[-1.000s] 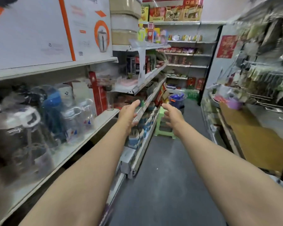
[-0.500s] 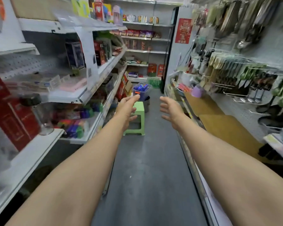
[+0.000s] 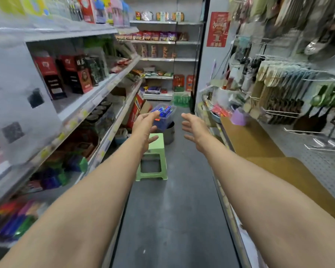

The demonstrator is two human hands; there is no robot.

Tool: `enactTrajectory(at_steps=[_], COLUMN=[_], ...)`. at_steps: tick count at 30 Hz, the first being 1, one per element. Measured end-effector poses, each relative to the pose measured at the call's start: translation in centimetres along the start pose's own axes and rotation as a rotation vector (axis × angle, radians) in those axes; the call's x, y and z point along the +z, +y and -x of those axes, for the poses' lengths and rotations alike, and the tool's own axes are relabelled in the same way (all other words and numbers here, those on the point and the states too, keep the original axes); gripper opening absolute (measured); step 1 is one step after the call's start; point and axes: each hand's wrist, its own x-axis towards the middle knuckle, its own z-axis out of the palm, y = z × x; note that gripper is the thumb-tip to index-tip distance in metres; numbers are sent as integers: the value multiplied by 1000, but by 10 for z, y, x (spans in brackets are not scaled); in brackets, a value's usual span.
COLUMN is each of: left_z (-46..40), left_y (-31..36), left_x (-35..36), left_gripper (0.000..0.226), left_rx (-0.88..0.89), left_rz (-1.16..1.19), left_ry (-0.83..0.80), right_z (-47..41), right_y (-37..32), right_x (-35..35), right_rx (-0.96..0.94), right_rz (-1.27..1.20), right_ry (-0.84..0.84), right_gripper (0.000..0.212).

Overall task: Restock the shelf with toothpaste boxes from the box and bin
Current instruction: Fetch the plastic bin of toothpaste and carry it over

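Running along the aisle's 9 o'clock side, the white metal shelf [image 3: 97,93] carries tall red and black cartons on its upper level, round dark lids lower down, and blurred green, blue and purple packs near the floor; its front edges bear small price strips. At the shelf's far foot a red and orange cardboard box [image 3: 134,111] leans with a brown flap turned out. Both bare forearms stretch forward over the dark grey floor [image 3: 172,219]. The left hand [image 3: 145,127] hangs in the air with its fingers loosely spread and the thumb apart, grasping nothing, and from this view its fingertips overlap the bin's near rim. At 12 o'clock, beyond the hands, the clear plastic bin [image 3: 165,118] sits tilted on a grey cylindrical drum [image 3: 170,135], and the toothpaste boxes [image 3: 163,110] lie heaped inside it: long, slim, glossy blue cartons with lighter print too small to read. Just in front of the drum stands a pale green plastic stool [image 3: 153,157], square-topped with splayed legs. The right hand [image 3: 194,127] is likewise released, fingers relaxed and slightly bent, holding nothing. At 3 o'clock flat brown cardboard sheets [image 3: 259,144] lie along a low ledge, a small lilac cup [image 3: 238,117] beside them, below a white pegboard [image 3: 306,97] of wire hooks hung with dark-handled and green utensils.
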Motion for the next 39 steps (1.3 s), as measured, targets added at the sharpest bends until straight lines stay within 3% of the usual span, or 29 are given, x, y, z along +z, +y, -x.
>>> enactTrajectory(at_steps=[4, 10, 15, 20, 28, 33, 39], left_z=[-102, -278, -413, -537, -726, -826, -938], left_y=[-4, 2, 28, 24, 14, 31, 33], left_x=[29, 77, 120, 166, 248, 292, 302], left_gripper=[17, 35, 27, 22, 16, 38, 31], left_rx=[-6, 7, -11, -39, -36, -59, -69], left_rz=[1, 13, 15, 13, 59, 94, 133], left_ry=[-1, -5, 29, 44, 113, 221, 373], right_z=[-104, -278, -417, -546, -768, -896, -1026], right_y=[2, -17, -38, -48, -55, -83, -79], right_x=[-4, -2, -7, -20, -48, -55, -26], right_rx=[4, -5, 32, 42, 71, 93, 170], right_rz=[8, 20, 41, 22, 16, 41, 55], right_ry=[10, 33, 51, 66, -54, -131, -227], right_gripper=[6, 9, 7, 18, 21, 15, 9])
